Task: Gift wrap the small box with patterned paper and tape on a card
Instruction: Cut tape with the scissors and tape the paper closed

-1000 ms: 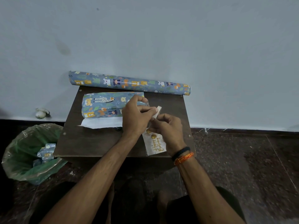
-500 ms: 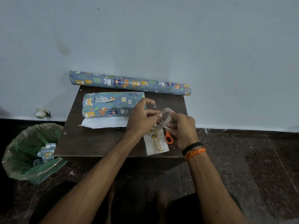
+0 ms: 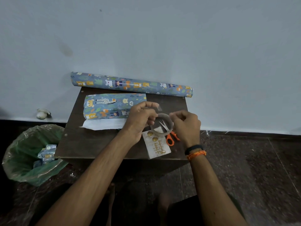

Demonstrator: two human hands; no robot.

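Tape is coming off now: a second ago my hands were bunched over a white scrap, and since then the clear round tape roll [image 3: 162, 124] has come up between them. My right hand [image 3: 187, 126] grips the ring; my left hand [image 3: 140, 119] pinches a freed strip [image 3: 155, 107]. The animal-patterned wrapped box [image 3: 112, 106] lies on the dark wooden worktop [image 3: 97, 144], the white gold-lettered card [image 3: 157, 146] beside orange-handled scissors [image 3: 170, 136]. I judge card-taping comes next.

Pale blue wall [image 3: 162, 38] with a smudge, dark speckled tile floor [image 3: 260, 176], small dark wooden table [image 3: 91, 144] against wall, green-lined bin [image 3: 19, 160] beside it, dim light.
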